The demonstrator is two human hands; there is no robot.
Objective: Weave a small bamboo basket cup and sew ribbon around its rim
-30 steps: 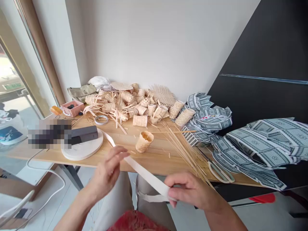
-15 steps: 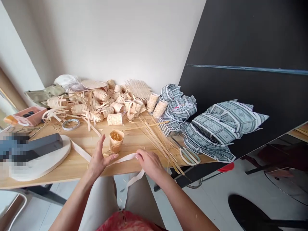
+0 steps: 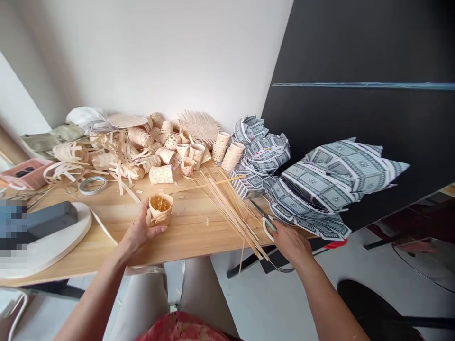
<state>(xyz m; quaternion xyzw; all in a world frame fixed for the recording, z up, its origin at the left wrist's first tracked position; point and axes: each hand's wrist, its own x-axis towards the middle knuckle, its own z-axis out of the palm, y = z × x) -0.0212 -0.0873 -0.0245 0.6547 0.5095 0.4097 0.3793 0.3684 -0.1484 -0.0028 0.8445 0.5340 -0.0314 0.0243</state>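
My left hand [image 3: 142, 232] is closed around the left side of a small woven cup [image 3: 161, 213], its thumb low across the front. The cup stands upright near the front of the table, its inside yellowish. Over to the right, my right hand [image 3: 290, 240] grips the handles of a pair of scissors [image 3: 267, 229], whose dark blades point away toward the back left. A pale flat strip [image 3: 103, 226] runs from a white round roll [image 3: 83, 227] toward my left wrist. Part of a strip [image 3: 147, 270] also shows below the table edge, over my lap.
Thin wooden splints [image 3: 234, 215] lie between my hands. Woven cups and curled strips [image 3: 138, 137] are heaped at the back left, near a tape roll [image 3: 92, 184] and a pink box [image 3: 28, 174]. Folded-card pieces [image 3: 327, 180] stand at the right; a dark phone [image 3: 53, 220] rests on the roll.
My right hand has let go of the pale strip and moved right onto the scissors. My left hand has closed on the woven cup. The view has shifted slightly.
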